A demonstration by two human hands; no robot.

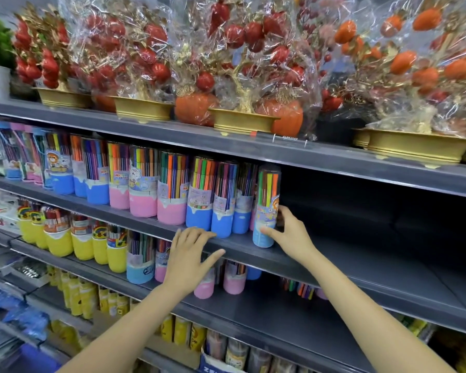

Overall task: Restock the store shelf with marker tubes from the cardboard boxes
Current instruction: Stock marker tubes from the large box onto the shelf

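A clear marker tube (267, 205) with a pale blue base stands upright on the grey middle shelf (334, 254), at the right end of a row of blue- and pink-based marker tubes (172, 189). My right hand (288, 232) grips this tube from its right side, thumb low on the base. My left hand (191, 254) lies with spread, straight fingers on the shelf's front edge, just below the blue-based tubes. No cardboard box is in view.
Wrapped gold-potted fruit trees (242, 76) crowd the top shelf. The middle shelf is bare to the right of the held tube. The shelf below holds yellow-, blue- and pink-based tubes (92, 246); lower shelves carry more stationery (76, 294).
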